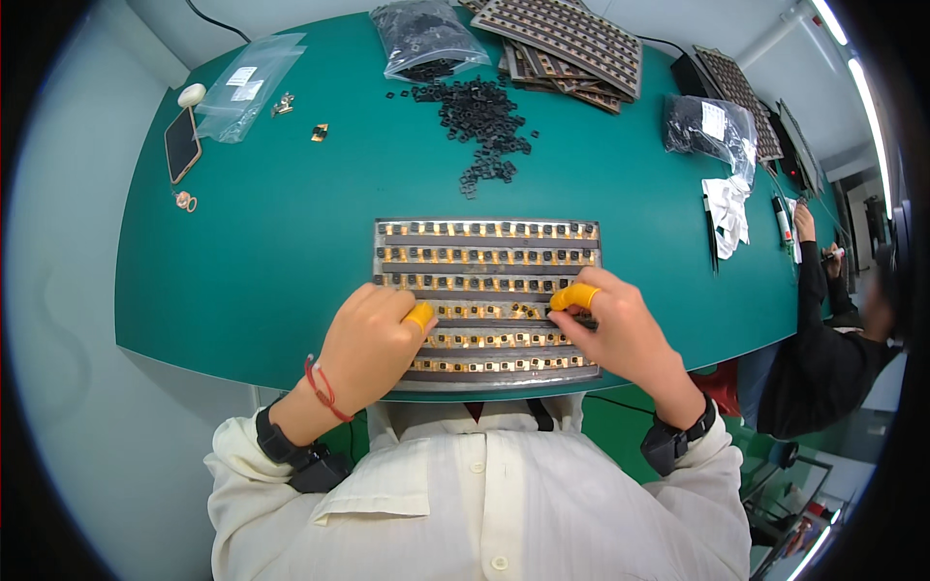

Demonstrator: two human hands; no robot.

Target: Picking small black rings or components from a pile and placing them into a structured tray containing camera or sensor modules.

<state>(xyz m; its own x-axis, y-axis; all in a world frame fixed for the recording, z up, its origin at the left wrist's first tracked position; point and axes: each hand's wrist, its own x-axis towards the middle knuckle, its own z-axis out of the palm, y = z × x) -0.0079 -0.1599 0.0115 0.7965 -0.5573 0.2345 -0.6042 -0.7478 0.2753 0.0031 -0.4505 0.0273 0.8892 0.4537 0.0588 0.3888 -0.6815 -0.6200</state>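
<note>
We see clear plastic bags with white labels (247, 82) at the green table's (281, 252) far left corner beside a phone (181, 143), a dark bag of black parts (424, 37) at the far edge with loose black parts (484, 121) spilled before it and stacked grid trays (572, 44) beside, and another clear bag (712, 126) toward the right edge. At the near edge lies the metal tray (484, 257) of small component rows, long axis left-right, nothing blocking it. Our left hand (373, 344) and right hand (620, 329), yellow-capped fingers curled, press on its middle rows, pinching tiny parts we cannot tell.
</note>
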